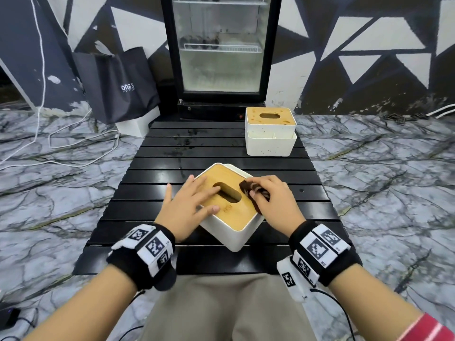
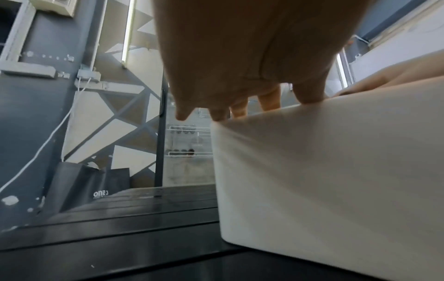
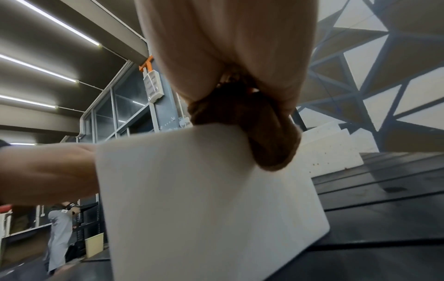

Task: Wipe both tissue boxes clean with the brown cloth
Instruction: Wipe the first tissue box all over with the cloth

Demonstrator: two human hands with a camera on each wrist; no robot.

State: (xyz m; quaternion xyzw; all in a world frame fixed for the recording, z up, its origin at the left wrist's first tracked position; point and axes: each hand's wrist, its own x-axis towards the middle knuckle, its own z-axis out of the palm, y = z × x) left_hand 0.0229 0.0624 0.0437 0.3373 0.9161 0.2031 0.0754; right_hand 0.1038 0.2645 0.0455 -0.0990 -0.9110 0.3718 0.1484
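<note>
A white tissue box [image 1: 230, 233] with a wooden lid and oval slot sits turned cornerwise near the table's front. My left hand [image 1: 189, 205] lies flat on the lid's left side with straight fingers, steadying it; the fingertips [image 2: 310, 95] rest on the box's top edge. My right hand [image 1: 270, 195] grips the bunched brown cloth [image 1: 251, 190] against the lid's right edge. The cloth [image 3: 261, 133] hangs over the box's corner [image 3: 204, 199]. A second white tissue box [image 1: 270, 130], its wooden lid stained, stands at the table's far right.
The black slatted table [image 1: 172, 168] shows wet marks near its far middle. A glass-door fridge [image 1: 220, 45] stands behind it, a black bag [image 1: 118, 84] to the left. White cables [image 1: 73, 143] lie on the marble floor. A person [image 3: 60, 228] stands far off.
</note>
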